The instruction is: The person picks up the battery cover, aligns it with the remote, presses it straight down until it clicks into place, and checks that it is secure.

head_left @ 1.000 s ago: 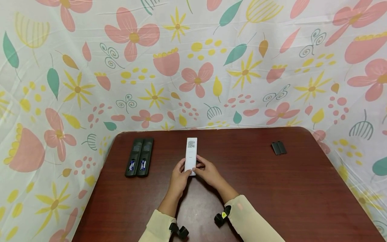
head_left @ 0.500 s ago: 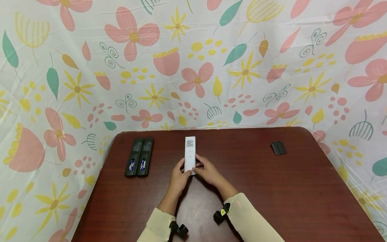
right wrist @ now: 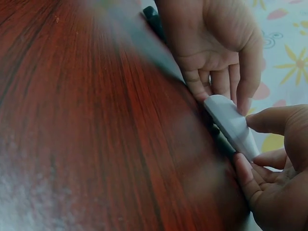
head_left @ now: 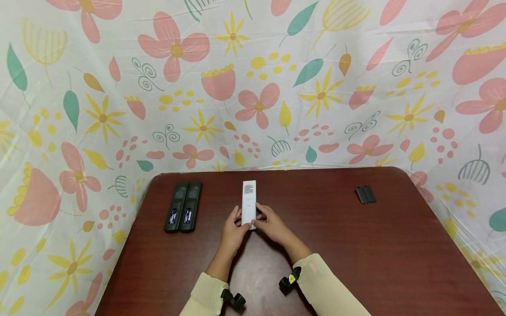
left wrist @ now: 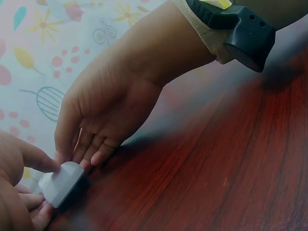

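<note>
A white remote control (head_left: 249, 199) lies back side up in both hands at the middle of the table, a square printed code near its far end. My left hand (head_left: 233, 230) grips its left edge near the close end, thumb on top. From the other side my right hand (head_left: 272, 226) holds it in the same way. In the left wrist view the end of the white remote (left wrist: 61, 184) shows between the thumbs and fingers. The right wrist view shows the remote's (right wrist: 233, 126) long edge just above the table; its button side is hidden.
Two black remotes (head_left: 190, 204) lie side by side on the left, their battery bays uncovered with batteries inside. Two small black battery covers (head_left: 365, 194) rest at the right. A flowered cloth (head_left: 253, 87) hangs behind the brown table (head_left: 316, 193).
The white remote has shifted very slightly left since a second ago. Both hands keep the same hold on it, and the other objects stay put.
</note>
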Demonstrator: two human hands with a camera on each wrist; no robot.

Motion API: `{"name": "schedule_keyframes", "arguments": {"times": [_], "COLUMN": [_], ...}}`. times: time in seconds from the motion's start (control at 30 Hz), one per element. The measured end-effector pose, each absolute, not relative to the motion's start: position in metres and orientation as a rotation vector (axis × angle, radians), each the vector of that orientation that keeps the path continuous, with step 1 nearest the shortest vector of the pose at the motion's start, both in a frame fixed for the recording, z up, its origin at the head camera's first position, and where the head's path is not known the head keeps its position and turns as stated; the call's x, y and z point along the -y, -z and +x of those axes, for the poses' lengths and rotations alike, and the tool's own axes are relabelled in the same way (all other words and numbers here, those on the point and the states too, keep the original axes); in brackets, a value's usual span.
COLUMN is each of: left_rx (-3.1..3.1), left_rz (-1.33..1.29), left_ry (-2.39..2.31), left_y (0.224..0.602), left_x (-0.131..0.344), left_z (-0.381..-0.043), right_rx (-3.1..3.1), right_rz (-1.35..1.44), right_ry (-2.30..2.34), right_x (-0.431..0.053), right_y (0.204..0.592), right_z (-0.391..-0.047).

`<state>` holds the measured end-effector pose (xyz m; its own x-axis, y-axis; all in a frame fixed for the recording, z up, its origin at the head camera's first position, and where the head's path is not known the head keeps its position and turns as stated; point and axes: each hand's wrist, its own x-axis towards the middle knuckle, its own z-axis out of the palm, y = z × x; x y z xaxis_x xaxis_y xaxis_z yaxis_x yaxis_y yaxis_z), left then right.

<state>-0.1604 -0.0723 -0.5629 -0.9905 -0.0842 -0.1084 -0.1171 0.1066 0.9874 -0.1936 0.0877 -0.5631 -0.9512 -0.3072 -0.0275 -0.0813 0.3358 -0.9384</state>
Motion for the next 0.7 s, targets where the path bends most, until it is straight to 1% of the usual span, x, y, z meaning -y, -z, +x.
{"name": "schedule_keyframes", "arguments": {"times": [0.2, 0.7], "left_rx": [-2.246, -2.248], "left_rz": [-0.213, -0.125], "left_ry": [-2.109, -2.104], "left_y": [0.5667, 0.573], "left_x": [0.0764, 0.0812], "left_z": [-0.1609, -0.1596], "right_rx": [-2.396, -2.341], "right_rz": [-0.354, -0.355], "right_ry": [1.663, 1.67], "right_x": [-0.0884, -0.0916], "right_y": [0.5633, 0.5635], "right_z": [-0.1921, -0.1938]}}
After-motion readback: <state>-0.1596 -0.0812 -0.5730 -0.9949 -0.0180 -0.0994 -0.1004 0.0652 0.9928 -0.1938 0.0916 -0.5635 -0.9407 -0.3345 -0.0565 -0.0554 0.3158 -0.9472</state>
